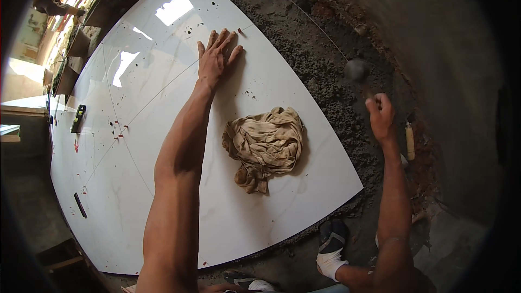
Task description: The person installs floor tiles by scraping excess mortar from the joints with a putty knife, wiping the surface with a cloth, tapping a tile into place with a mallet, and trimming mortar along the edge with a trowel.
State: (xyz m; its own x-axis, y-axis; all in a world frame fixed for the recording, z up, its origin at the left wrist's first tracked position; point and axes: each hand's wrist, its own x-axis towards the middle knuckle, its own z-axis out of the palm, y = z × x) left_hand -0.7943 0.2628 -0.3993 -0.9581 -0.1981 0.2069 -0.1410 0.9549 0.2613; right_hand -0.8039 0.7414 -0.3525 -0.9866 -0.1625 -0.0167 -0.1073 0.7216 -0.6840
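My left hand (213, 62) lies flat with spread fingers on a glossy white tile (282, 211), near a small red tile spacer (240, 31) at a joint. Out to the right, over the dark mortar, my right hand (381, 114) is closed round the handle of a mallet. The mallet (356, 69) has a dark rounded head, slightly blurred, and most of its handle is hidden by shadow and my fingers. A crumpled tan cloth (266, 144) rests on the tile between my arms.
Rough grey mortar (320, 65) borders the tiles along the wall, with a thin string line (296, 5) above it. A tool with a yellowish handle (410, 141) lies beyond my right wrist. A small level (78, 119) and several red spacers (120, 137) sit on tiles at left.
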